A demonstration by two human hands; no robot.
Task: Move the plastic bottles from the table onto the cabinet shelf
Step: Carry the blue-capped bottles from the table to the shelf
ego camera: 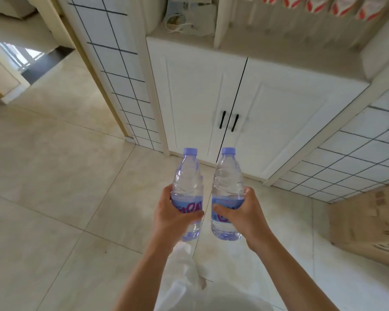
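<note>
The person's white-clad legs (pixel 189 288) fill the bottom edge, above the tiled floor (pixel 54 187). Ahead stands the white cabinet (pixel 267 97), doors shut, its open shelf (pixel 279 46) above them. The left hand (pixel 174 217) wraps one upright plastic bottle (pixel 187 176); the right hand (pixel 245 215) wraps the other bottle (pixel 227 176), nearly touching. Smooth plastic could slip while being lifted to the shelf. The shelf's contents are blurred, and no table shows.
</note>
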